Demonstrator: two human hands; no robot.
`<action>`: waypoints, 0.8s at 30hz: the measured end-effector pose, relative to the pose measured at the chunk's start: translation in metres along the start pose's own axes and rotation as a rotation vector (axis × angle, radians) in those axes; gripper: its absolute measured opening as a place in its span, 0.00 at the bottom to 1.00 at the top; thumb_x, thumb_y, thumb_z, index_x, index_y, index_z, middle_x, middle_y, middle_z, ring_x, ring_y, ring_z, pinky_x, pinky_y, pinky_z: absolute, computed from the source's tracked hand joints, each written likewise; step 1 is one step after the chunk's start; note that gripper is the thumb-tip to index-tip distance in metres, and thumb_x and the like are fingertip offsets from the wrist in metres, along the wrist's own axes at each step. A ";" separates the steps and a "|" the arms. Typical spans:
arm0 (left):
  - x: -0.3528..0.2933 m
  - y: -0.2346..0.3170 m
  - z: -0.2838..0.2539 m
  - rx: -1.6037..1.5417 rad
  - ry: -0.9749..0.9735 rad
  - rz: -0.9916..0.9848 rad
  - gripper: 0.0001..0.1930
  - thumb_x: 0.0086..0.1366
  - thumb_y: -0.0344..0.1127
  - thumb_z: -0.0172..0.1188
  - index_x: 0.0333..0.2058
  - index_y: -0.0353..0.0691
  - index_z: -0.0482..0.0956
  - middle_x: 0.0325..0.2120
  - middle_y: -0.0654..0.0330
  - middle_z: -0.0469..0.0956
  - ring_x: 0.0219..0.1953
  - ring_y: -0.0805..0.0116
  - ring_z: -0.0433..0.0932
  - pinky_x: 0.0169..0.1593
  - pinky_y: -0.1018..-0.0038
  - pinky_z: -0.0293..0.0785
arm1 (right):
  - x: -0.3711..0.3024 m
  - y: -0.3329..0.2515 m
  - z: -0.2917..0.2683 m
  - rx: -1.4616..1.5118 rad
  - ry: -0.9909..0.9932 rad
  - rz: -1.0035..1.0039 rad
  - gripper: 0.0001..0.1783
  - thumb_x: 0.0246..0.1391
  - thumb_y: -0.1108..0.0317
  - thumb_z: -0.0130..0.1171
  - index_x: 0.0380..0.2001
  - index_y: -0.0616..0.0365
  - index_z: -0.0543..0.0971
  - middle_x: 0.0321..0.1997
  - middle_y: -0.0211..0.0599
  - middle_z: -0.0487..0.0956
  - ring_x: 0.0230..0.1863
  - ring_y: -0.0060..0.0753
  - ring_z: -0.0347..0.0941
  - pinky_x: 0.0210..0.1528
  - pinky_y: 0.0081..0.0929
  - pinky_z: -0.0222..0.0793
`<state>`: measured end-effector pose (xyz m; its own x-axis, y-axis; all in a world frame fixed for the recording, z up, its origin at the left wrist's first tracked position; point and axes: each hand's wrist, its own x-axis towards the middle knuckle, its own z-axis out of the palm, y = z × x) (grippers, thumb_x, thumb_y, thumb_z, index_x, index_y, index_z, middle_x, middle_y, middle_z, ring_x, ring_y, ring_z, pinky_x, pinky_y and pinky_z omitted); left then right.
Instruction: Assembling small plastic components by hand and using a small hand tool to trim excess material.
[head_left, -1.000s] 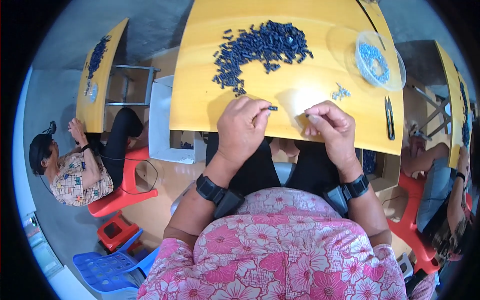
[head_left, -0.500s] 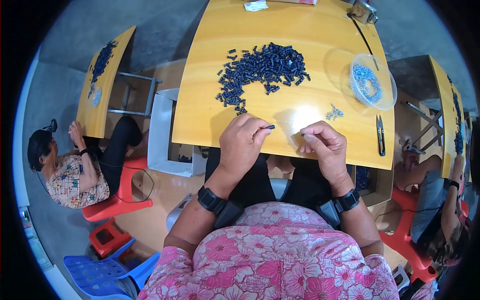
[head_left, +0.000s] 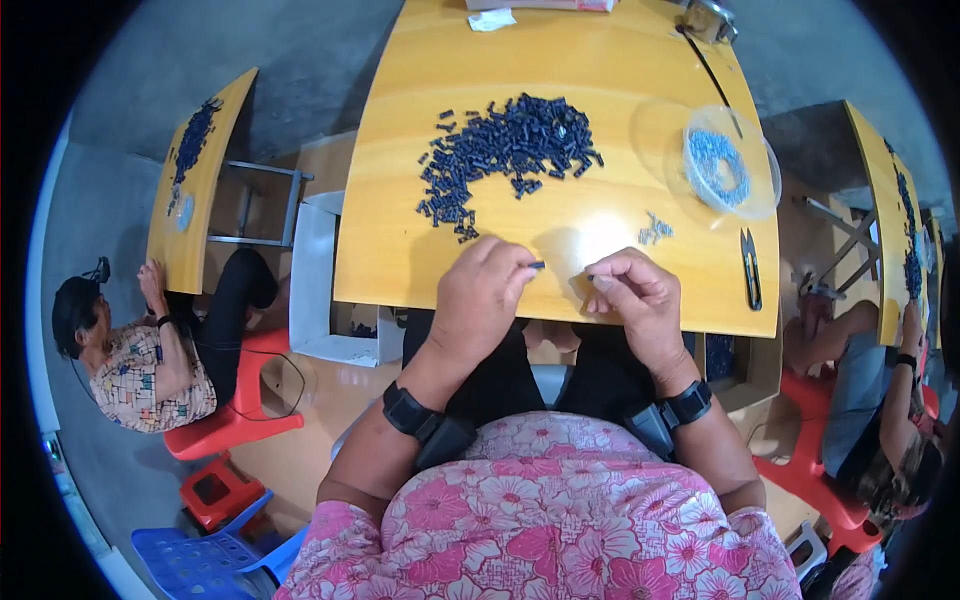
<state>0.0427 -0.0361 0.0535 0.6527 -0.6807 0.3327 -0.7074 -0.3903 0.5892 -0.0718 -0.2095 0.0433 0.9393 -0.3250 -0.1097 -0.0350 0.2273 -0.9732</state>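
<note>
Between thumb and fingers, my left hand (head_left: pixel 484 296) pinches a small black cylindrical piece (head_left: pixel 536 265) that points toward the right. Opposite it, my right hand (head_left: pixel 638 300) is closed in a pinch on something small and dark at the fingertips, too tiny to name. A gap of bare tabletop separates the two hands. Just beyond the left hand spreads a large pile of short black pieces (head_left: pixel 520 140). A few small silvery metal pieces (head_left: pixel 656 228) lie past the right hand, and many more sit in a clear round plastic bowl (head_left: pixel 758 180).
Black thread snips (head_left: pixel 750 268) lie near the right edge of the yellow table (head_left: pixel 400 270). A metal container (head_left: pixel 708 20), a thin black rod (head_left: pixel 712 70) and a white paper scrap (head_left: pixel 492 19) are farther back. Open boxes (head_left: pixel 315 300) stand below. People work at tables on both sides.
The whole view has shifted slightly, so the table appears a little lower and farther left. Both hands keep their pinches, still apart from each other.
</note>
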 end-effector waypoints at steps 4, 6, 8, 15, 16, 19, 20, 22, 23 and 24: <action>0.008 0.021 -0.014 -0.220 0.104 -0.130 0.07 0.52 0.26 0.61 0.31 0.39 0.76 0.27 0.56 0.73 0.30 0.55 0.74 0.34 0.65 0.71 | 0.003 -0.004 -0.001 -0.014 -0.006 -0.008 0.06 0.56 0.77 0.54 0.34 0.61 0.79 0.35 0.28 0.75 0.31 0.16 0.73 0.32 0.16 0.73; 0.005 0.020 -0.013 -0.294 0.161 -0.130 0.07 0.52 0.26 0.61 0.31 0.38 0.76 0.27 0.56 0.73 0.30 0.55 0.74 0.34 0.65 0.71 | 0.005 -0.005 0.001 -0.012 -0.011 0.005 0.06 0.56 0.77 0.54 0.34 0.61 0.79 0.36 0.28 0.75 0.32 0.16 0.73 0.33 0.16 0.73; 0.003 0.007 -0.006 0.045 0.047 0.029 0.05 0.52 0.24 0.61 0.29 0.35 0.77 0.24 0.56 0.74 0.28 0.62 0.75 0.32 0.71 0.71 | 0.006 -0.006 0.003 -0.018 -0.004 0.029 0.06 0.55 0.77 0.54 0.35 0.62 0.79 0.35 0.28 0.76 0.31 0.16 0.73 0.32 0.16 0.73; 0.011 0.023 -0.021 -0.228 0.212 -0.078 0.04 0.53 0.24 0.61 0.30 0.35 0.76 0.24 0.57 0.73 0.27 0.63 0.74 0.32 0.72 0.70 | 0.004 -0.001 -0.001 -0.057 -0.010 -0.015 0.06 0.55 0.76 0.54 0.35 0.63 0.78 0.34 0.29 0.77 0.31 0.17 0.74 0.33 0.17 0.73; 0.008 0.015 -0.017 -0.227 0.212 -0.080 0.04 0.53 0.24 0.61 0.30 0.35 0.76 0.24 0.57 0.73 0.27 0.63 0.74 0.32 0.72 0.70 | 0.004 -0.001 0.000 -0.056 -0.012 -0.013 0.06 0.55 0.76 0.54 0.35 0.63 0.78 0.34 0.29 0.77 0.31 0.17 0.74 0.33 0.17 0.73; 0.000 -0.003 -0.011 0.068 0.025 0.001 0.04 0.54 0.23 0.61 0.30 0.35 0.77 0.23 0.59 0.72 0.26 0.71 0.72 0.32 0.77 0.69 | 0.008 -0.004 0.002 -0.018 0.005 -0.009 0.06 0.55 0.76 0.54 0.35 0.63 0.78 0.34 0.29 0.77 0.31 0.17 0.74 0.33 0.18 0.73; -0.001 0.005 -0.016 -0.094 0.035 -0.095 0.04 0.56 0.24 0.61 0.31 0.35 0.77 0.24 0.61 0.73 0.27 0.74 0.72 0.32 0.79 0.69 | 0.007 -0.002 0.001 -0.016 0.004 -0.013 0.06 0.55 0.76 0.54 0.36 0.63 0.78 0.34 0.29 0.77 0.32 0.17 0.74 0.33 0.18 0.74; -0.007 0.014 -0.017 -0.256 0.045 -0.190 0.04 0.57 0.24 0.60 0.32 0.35 0.77 0.25 0.63 0.74 0.27 0.77 0.71 0.32 0.81 0.69 | 0.004 0.000 0.000 -0.015 0.005 -0.019 0.06 0.55 0.75 0.54 0.36 0.62 0.78 0.34 0.29 0.77 0.33 0.17 0.74 0.33 0.18 0.74; -0.010 0.017 -0.016 -0.446 0.046 -0.236 0.04 0.58 0.25 0.60 0.33 0.35 0.77 0.27 0.65 0.75 0.27 0.79 0.71 0.32 0.82 0.68 | 0.003 -0.001 0.000 -0.018 0.006 -0.005 0.06 0.56 0.75 0.55 0.36 0.62 0.79 0.34 0.29 0.78 0.33 0.17 0.74 0.33 0.18 0.74; -0.013 0.020 -0.017 -0.637 0.046 -0.279 0.05 0.59 0.25 0.60 0.34 0.35 0.77 0.29 0.66 0.75 0.28 0.81 0.70 0.32 0.84 0.68 | 0.002 -0.001 0.000 -0.022 0.006 0.009 0.06 0.56 0.75 0.55 0.36 0.62 0.79 0.33 0.30 0.78 0.34 0.17 0.74 0.33 0.18 0.74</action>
<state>0.0246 -0.0244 0.0732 0.8075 -0.5757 0.1283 -0.2239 -0.0980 0.9697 -0.0695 -0.2101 0.0441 0.9367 -0.3290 -0.1196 -0.0510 0.2098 -0.9764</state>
